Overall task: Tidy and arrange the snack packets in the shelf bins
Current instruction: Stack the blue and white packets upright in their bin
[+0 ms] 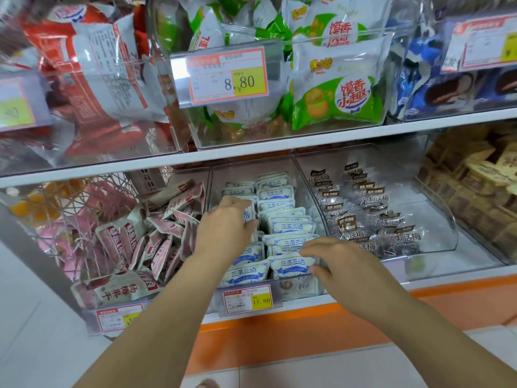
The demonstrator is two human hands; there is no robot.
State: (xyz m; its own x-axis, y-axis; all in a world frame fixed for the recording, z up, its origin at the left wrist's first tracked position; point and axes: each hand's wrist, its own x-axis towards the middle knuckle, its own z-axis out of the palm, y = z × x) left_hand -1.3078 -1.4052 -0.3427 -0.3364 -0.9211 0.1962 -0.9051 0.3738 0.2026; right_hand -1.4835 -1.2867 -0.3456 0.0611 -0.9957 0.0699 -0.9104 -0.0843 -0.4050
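Note:
The middle clear bin (213, 189) on the lower shelf holds two rows of white-and-blue snack packets (282, 217), standing on edge. My left hand (223, 231) reaches into the left row, its fingers and thumb curled round a packet (247, 215) there. At the front of the right row, my right hand (338, 266) pinches the top edge of the foremost packet (291, 266) between fingers and thumb. The lower parts of the left row are hidden behind my left hand and wrist.
The left bin holds a jumble of red-and-white packets (156, 242). Dark plum packets (372, 219) lie in the right bin, brown ones (481, 186) farther right. Upper shelf bins carry red, green (335, 91) and blue packets. Price tags (247, 299) hang on the bin fronts.

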